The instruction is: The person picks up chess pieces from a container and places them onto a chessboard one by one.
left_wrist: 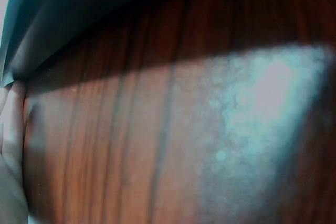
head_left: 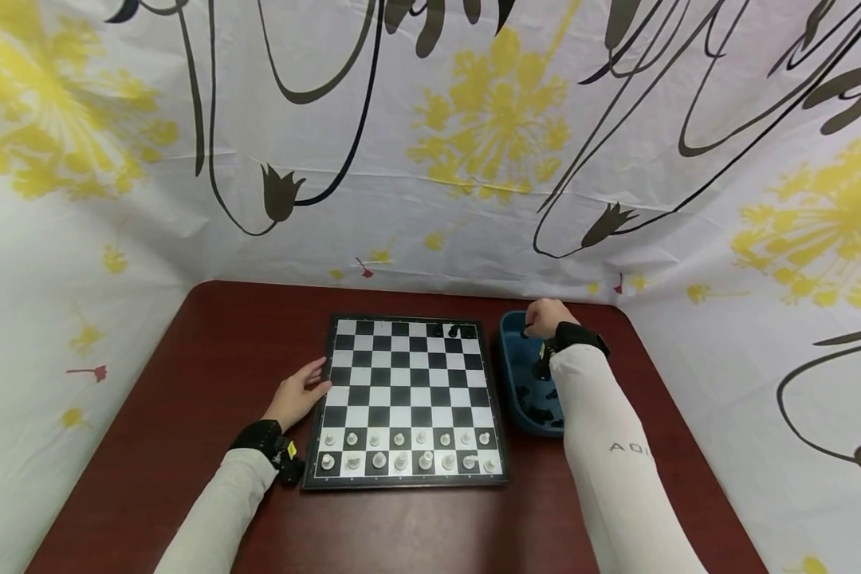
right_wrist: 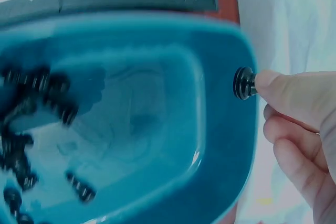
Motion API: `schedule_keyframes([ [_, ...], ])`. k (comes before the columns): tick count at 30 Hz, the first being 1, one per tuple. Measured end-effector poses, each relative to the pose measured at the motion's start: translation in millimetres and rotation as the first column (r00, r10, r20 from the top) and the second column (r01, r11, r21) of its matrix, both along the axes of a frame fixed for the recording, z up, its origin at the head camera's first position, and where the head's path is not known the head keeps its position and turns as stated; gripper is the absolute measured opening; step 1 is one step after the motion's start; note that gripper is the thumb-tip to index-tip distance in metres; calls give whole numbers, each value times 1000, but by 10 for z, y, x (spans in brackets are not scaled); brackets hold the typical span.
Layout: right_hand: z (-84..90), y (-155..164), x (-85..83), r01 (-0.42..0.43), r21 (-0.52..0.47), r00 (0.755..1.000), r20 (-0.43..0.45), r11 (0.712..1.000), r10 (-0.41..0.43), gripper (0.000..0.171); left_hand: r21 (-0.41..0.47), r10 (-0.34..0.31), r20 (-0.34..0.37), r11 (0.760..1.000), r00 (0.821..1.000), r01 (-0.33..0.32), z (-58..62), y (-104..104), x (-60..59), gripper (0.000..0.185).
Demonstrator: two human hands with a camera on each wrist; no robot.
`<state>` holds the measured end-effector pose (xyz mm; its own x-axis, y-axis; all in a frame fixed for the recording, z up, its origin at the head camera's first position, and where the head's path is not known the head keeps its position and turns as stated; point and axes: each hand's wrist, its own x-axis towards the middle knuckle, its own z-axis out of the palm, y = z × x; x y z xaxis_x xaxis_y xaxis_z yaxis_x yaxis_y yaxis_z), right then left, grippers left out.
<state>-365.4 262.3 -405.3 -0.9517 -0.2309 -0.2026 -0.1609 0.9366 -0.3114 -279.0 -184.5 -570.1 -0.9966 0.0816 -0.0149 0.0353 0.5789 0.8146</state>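
The head view looks forward and down from high over the table (head_left: 208, 359), chessboard (head_left: 409, 399) at centre and blue tray (head_left: 511, 375) at 3 o'clock. The left wrist view presses close to blurred table wood. The right wrist view hangs just above the same tray (right_wrist: 220, 103), board edge at 12 o'clock.

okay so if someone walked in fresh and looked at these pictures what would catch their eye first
Probably the chessboard in the middle of the dark red table, with white pieces lined up in its two nearest rows. Just right of it sits a blue tray with loose black pieces, where the right hand pinches a black piece over the rim. The left hand rests at the board's left edge.
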Motion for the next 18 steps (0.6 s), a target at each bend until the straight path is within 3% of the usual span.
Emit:
schedule_keyframes([
  [4,-1,-161,-141,-69,22,997,-29,997,70,15,9,-1,-16,1000,1000,1,17,7,7,57],
  [11,60,-591,-313,-82,3,997,9,997,82,20,15,-2,-14,1000,1000,2,19,-22,8,56],
  [18,-26,-966,-483,-157,2,988,-9,988,157,18,27,-4,-4,1000,1000,4,26,-13,-4,56],
])
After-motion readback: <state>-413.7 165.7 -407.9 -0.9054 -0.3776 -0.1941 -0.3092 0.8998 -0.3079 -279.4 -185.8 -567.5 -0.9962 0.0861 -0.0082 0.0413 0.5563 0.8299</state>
